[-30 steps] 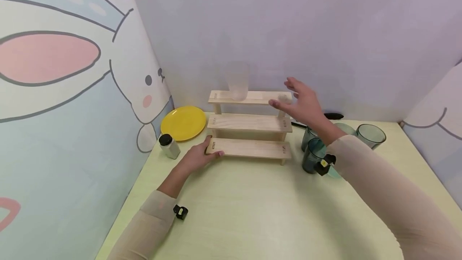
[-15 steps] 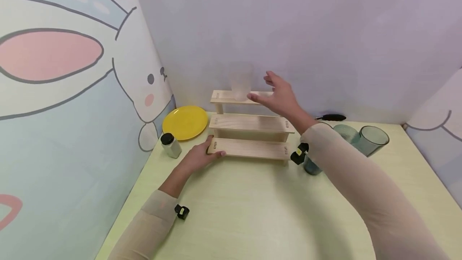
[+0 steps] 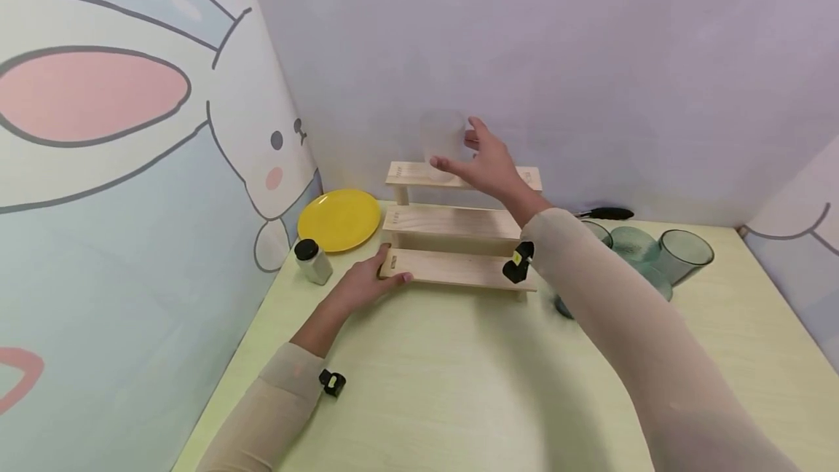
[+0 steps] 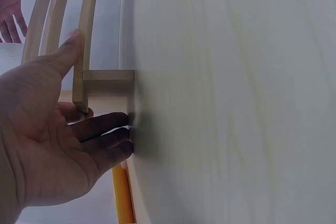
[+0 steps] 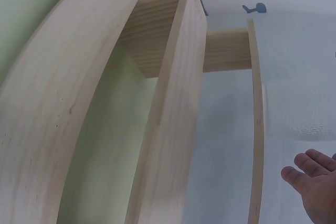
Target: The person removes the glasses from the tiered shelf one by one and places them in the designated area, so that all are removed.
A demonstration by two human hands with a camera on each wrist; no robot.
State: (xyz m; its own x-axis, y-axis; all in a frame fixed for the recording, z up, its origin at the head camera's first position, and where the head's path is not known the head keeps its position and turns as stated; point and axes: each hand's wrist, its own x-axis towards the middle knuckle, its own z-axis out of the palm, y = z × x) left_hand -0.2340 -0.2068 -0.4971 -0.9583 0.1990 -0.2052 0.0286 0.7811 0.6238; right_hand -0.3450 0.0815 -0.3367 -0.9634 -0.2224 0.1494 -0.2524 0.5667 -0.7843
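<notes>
A three-step wooden display stand (image 3: 452,222) stands against the back wall. On its top step is an upright frosted clear cup (image 3: 440,135), faint also in the right wrist view as a cup (image 5: 302,109). My left hand (image 3: 359,287) grips the left end of the lowest step; in the left wrist view the left hand (image 4: 47,145) has its thumb on top and the index finger beneath. Beside the cup's right side is my right hand (image 3: 491,164), thumb and fingers spread. The right wrist view has this hand (image 5: 317,190) with fingers extended, a gap between them and the cup.
Left of the stand lie a yellow plate (image 3: 339,221) and a small jar with a black lid (image 3: 313,262). To the right are several greenish glasses (image 3: 683,257), some behind the right sleeve (image 3: 609,297). A black handle (image 3: 609,213) lies near the wall.
My right hand has moved left along the top step, from its right end to beside the frosted cup. The left hand keeps its grip on the lowest step.
</notes>
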